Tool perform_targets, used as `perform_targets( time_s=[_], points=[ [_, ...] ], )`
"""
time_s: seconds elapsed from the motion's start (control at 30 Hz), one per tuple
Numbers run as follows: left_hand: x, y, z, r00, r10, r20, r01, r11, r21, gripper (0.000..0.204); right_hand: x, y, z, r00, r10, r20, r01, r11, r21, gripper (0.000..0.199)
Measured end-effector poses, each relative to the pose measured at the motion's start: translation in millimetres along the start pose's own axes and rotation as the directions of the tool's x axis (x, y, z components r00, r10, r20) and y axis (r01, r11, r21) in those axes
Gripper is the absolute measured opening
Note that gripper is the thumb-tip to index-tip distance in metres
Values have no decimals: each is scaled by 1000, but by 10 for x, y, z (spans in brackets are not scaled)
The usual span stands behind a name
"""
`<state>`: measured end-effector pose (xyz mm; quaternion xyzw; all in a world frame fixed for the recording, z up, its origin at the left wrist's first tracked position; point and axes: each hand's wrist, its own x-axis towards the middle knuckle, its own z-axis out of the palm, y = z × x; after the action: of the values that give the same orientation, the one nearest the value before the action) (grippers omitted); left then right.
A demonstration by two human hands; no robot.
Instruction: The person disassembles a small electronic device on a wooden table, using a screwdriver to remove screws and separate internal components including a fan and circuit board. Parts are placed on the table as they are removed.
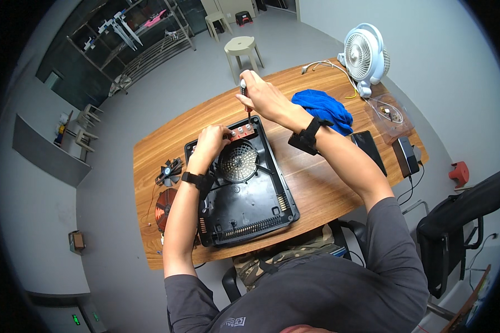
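Where the wooden table (pixel 316 183) fills the middle of the view, a black appliance housing (pixel 244 194) lies open on it, its long axis running from the near edge toward the far left. At the housing's far end sits a small reddish board (pixel 242 131), just beyond a round vent grille (pixel 238 162). The right hand (pixel 264 97) is closed around a screwdriver (pixel 245 100), held upright with its tip down on the reddish board. The left hand (pixel 210 140) is curled shut on the housing's far edge, touching the board's left side, so both hands meet at that end, the left lower and nearer. To the right lies a blue cloth (pixel 323 111), with a white fan (pixel 365 55) farther right. Left of the housing lie a small black fan (pixel 170 171) and a copper coil (pixel 164 206).
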<state>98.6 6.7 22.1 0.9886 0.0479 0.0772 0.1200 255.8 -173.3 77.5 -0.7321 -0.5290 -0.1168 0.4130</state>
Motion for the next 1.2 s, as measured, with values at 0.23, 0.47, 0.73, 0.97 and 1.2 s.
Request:
perform_targets(
  time_s=[0.23, 0.47, 0.73, 0.97, 1.2],
  points=[
    [-7, -21, 19, 1000, 3, 7, -4, 1000, 13, 24, 71, -102, -72, 996, -39, 84, 43, 998, -39, 37],
    [11, -31, 35, 1000, -10, 16, 10, 1000, 10, 25, 200, -65, -79, 985, -67, 160, 91, 985, -145, 32],
    [27, -13, -5, 998, -31, 55, 31, 1000, 0, 29, 355, -65, -125, 937, -31, 347, 76, 990, -116, 26],
    [37, -1, 5, 998, -12, 56, 13, 1000, -12, 30, 473, -148, -126, 876, 37, 480, 22, 993, -118, 26],
    [28, -6, -1, 998, 4, 60, -4, 1000, 8, 29, 523, -180, -93, 851, 70, 520, -44, 997, -62, 35]
  ],
)
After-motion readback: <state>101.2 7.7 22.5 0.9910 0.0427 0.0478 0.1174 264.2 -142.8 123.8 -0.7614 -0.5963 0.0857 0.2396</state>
